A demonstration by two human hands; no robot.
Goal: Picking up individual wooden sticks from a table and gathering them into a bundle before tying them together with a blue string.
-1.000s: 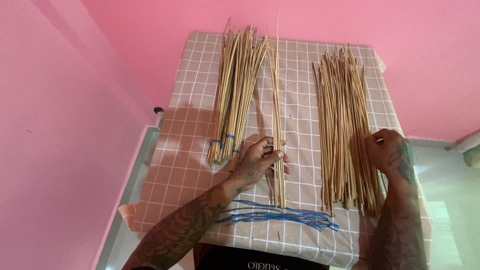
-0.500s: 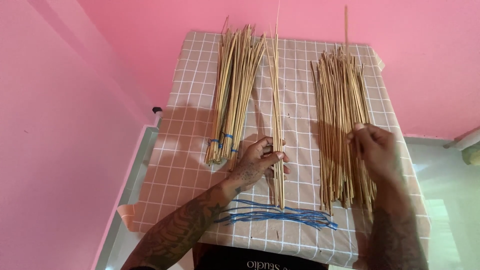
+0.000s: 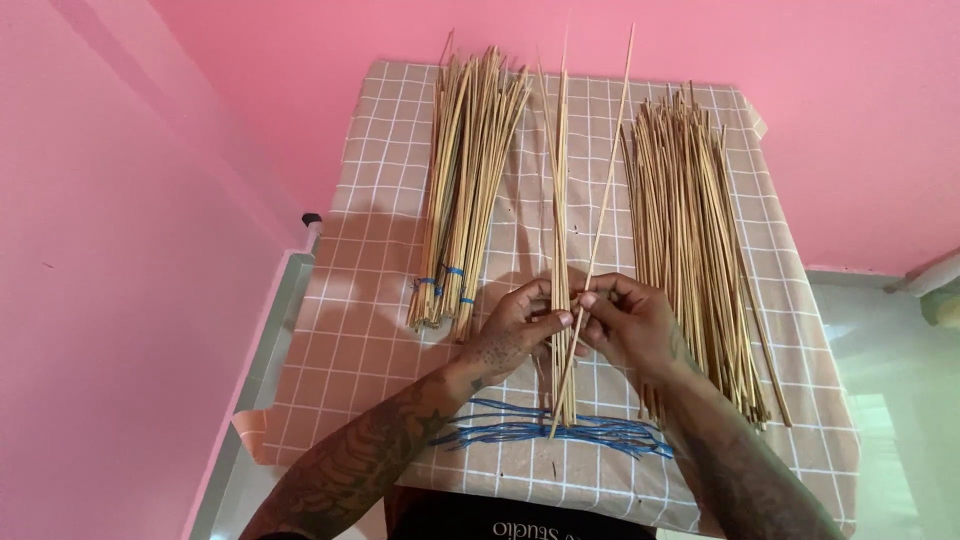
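My left hand (image 3: pixel 517 332) grips a thin bunch of long pale sticks (image 3: pixel 559 170) that lies down the middle of the table. My right hand (image 3: pixel 632 324) pinches a single stick (image 3: pixel 612 150), slanted up to the right, its lower part crossing the thin bunch. The two hands touch at the fingertips. A tied bundle of sticks (image 3: pixel 465 180) with blue bands lies to the left. A large loose pile of sticks (image 3: pixel 695 230) lies to the right, beside my right wrist.
A brown checked cloth (image 3: pixel 360 300) covers the small table. Several blue strings (image 3: pixel 520 432) lie near its front edge under my forearms. A pink wall stands behind and to the left. A grey floor strip (image 3: pixel 255 380) runs along the left side.
My right hand lifted one stick out of the right pile and carried it left to the middle bunch, meeting my left hand. The left hand stayed on the bunch.
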